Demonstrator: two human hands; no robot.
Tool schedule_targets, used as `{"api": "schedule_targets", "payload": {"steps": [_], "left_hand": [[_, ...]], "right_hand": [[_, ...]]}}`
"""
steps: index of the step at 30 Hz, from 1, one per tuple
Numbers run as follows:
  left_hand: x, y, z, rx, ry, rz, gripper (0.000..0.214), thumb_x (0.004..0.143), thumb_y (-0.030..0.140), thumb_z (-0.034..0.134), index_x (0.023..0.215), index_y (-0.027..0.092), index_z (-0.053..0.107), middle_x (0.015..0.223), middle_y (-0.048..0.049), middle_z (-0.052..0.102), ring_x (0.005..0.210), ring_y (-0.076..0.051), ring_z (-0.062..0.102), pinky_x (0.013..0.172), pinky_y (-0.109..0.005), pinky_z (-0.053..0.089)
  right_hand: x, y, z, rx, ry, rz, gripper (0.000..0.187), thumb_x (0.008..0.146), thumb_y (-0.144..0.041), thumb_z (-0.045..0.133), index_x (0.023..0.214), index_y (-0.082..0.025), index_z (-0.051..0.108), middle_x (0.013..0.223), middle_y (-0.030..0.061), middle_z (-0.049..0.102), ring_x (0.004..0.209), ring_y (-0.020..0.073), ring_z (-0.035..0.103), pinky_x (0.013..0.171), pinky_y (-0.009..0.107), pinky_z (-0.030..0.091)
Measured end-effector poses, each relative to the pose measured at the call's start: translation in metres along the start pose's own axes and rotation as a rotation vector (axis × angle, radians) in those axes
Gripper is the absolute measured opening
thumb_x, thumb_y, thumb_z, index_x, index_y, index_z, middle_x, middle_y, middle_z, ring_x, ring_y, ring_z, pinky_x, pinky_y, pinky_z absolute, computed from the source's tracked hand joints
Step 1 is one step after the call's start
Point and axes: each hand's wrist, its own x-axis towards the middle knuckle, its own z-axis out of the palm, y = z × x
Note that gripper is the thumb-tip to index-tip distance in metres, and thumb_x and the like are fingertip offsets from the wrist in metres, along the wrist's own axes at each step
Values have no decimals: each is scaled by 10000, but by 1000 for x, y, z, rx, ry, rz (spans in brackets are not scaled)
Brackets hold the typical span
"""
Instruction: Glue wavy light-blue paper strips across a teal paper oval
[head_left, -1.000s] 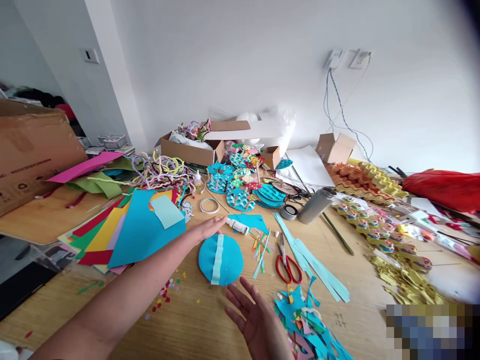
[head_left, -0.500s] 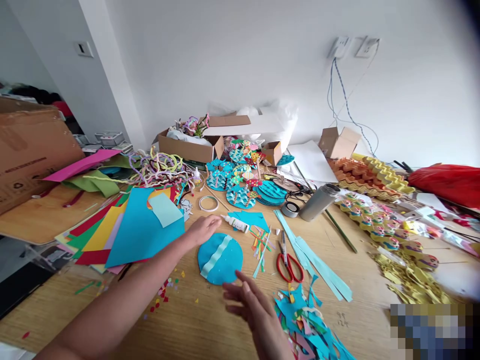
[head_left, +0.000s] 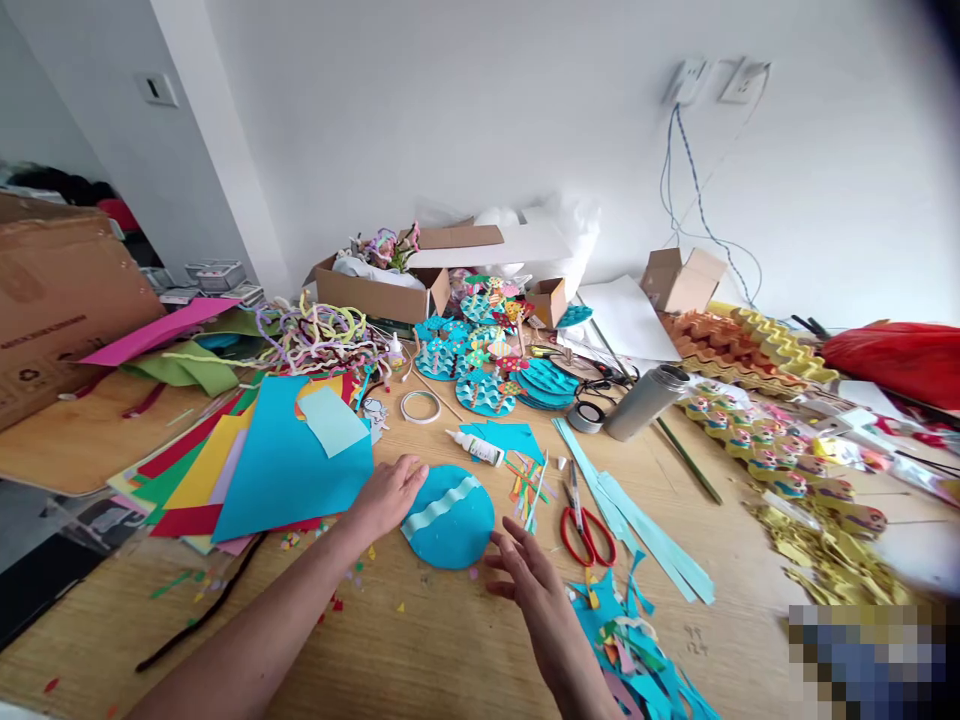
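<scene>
A round blue paper disc [head_left: 450, 535] lies on the table, with a light-blue wavy strip [head_left: 442, 507] running diagonally across it. At the disc's left edge is my left hand [head_left: 390, 492], its fingers stretched forward; whether they touch the edge I cannot tell. Close to the disc's right edge, my right hand [head_left: 523, 575] has its fingers apart and holds nothing. Just behind the disc, a white glue bottle [head_left: 480, 449] lies on its side on a blue paper piece [head_left: 517, 436]. Red-handled scissors [head_left: 587, 535] lie to the right.
Coloured paper sheets [head_left: 289, 480] are stacked at left. Light-blue strips [head_left: 645, 520] and blue scraps [head_left: 637, 640] lie at right. A metal flask [head_left: 645, 405], tape roll [head_left: 420, 406] and finished blue paper crafts [head_left: 484, 392] stand behind. Painted egg trays [head_left: 765, 440] lie far right.
The disc has turned a little clockwise, so its strip lies flatter. My left hand has drawn back from near the glue bottle to the disc's left edge. My right hand has moved slightly up and right.
</scene>
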Motion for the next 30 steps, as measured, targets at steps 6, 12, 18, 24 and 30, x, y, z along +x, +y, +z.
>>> {"api": "schedule_targets", "payload": {"steps": [6,12,18,24,30], "left_hand": [[32,1,6,-98,-7,-3,344,896,420,394,1056,211,614,1040,-76,713,1005,-218,651,850,-312,483],[30,2,2,-122,42,39,362,875,437,415,1070,199,605,1003,-93,715,994,-233,653,853,-343,500],[-9,6,1,-20,294,228,429,875,480,445,1159,172,542,1092,-128,662,1079,-276,579,935,-447,453],[-44,19,24,43,423,487,358,916,313,482,1253,195,485,1151,-116,610,1089,-249,545,887,-392,490],[-50,18,29,-8,528,603,425,889,178,521,1308,185,451,1154,-116,598,1079,-243,538,890,-385,479]], "right_hand": [[-25,5,4,16,-114,47,667,705,-621,684,1220,-208,590,1189,117,637,1003,257,604,769,369,517],[-36,7,3,-61,-157,1,640,769,-619,623,1249,-201,560,1166,131,645,988,252,610,792,383,519],[-29,-13,-31,-273,-115,-203,502,824,-543,590,1170,-180,604,1004,114,703,905,236,644,791,364,497],[19,-65,-130,-721,400,-406,409,784,-488,562,983,-152,685,943,115,727,873,257,665,798,368,499],[59,-84,-182,-939,432,-299,269,746,-333,539,843,-145,705,803,112,740,762,259,689,670,332,506]]}}
